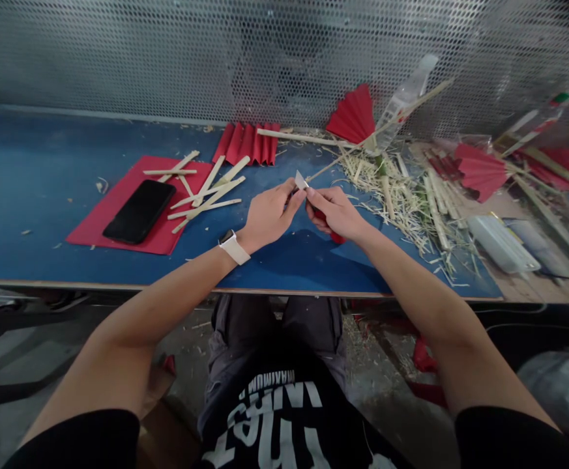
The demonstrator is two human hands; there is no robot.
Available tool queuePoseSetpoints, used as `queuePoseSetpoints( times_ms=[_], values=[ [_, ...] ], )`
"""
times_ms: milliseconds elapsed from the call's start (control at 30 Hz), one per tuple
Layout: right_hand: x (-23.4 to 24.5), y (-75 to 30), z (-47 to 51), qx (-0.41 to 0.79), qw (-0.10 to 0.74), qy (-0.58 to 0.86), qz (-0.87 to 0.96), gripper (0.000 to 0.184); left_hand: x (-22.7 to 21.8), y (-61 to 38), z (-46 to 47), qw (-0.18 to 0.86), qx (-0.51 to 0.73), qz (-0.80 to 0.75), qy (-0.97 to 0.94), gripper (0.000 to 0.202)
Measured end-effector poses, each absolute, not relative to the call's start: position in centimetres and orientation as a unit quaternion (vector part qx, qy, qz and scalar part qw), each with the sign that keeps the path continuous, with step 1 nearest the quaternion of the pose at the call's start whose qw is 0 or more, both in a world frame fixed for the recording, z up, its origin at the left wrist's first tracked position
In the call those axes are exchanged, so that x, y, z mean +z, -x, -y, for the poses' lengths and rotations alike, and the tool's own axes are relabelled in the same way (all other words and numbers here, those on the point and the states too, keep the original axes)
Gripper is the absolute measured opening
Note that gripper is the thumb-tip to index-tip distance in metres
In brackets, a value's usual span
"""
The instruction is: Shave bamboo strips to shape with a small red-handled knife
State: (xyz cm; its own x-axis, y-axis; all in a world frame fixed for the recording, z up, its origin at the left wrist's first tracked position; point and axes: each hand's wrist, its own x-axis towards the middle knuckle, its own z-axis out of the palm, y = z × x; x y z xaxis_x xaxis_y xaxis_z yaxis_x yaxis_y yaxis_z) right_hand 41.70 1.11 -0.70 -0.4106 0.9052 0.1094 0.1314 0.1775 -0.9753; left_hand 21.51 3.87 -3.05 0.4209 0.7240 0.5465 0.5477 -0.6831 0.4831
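My right hand (337, 212) is closed around the red handle of a knife (300, 180), its short pale blade pointing up and left between my hands. My left hand (268, 215), with a white-strapped watch (234, 247) on the wrist, pinches a thin bamboo strip (320, 170) close to the blade. The strip runs up and right from my fingers; its held end is hidden. Both hands meet just above the blue tabletop (284, 264). Right of them lies a heap of bamboo shavings (396, 202).
A black phone (140, 212) rests on red paper (86, 225) at left, with several cut bamboo strips (210, 195) beside it. Pleated red paper (246, 143) lies behind. A red paper fan (352, 116), a plastic bottle (406, 98) and a white power bank-like block (502, 244) are at right.
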Motion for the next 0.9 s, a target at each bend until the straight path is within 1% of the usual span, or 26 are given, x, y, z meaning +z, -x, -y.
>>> queuePoseSetpoints(
  times_ms=[233, 367, 600, 800, 900],
  values=[
    [-0.9, -41.4, -1.1, 0.522, 0.388, 0.377, 0.660, 0.066, -3.4, -21.5, -4.1, 0.115, 0.392, -0.388, -0.826, 0.066],
    [-0.6, -41.9, -1.2, 0.511, 0.373, 0.383, 0.673, 0.066, -3.6, -21.3, -4.2, 0.109, 0.382, -0.387, -0.832, 0.066],
    [-0.5, -42.2, -1.4, 0.540, 0.356, 0.380, 0.662, 0.068, -3.1, -21.3, -3.9, 0.090, 0.388, -0.388, -0.831, 0.067],
    [-0.9, -41.4, -1.2, 0.504, 0.408, 0.381, 0.659, 0.067, -2.7, -21.5, -3.8, 0.103, 0.404, -0.403, -0.814, 0.065],
    [-1.1, -41.1, -1.2, 0.493, 0.420, 0.387, 0.657, 0.068, -2.7, -21.5, -3.9, 0.097, 0.405, -0.405, -0.814, 0.062]
  ],
)
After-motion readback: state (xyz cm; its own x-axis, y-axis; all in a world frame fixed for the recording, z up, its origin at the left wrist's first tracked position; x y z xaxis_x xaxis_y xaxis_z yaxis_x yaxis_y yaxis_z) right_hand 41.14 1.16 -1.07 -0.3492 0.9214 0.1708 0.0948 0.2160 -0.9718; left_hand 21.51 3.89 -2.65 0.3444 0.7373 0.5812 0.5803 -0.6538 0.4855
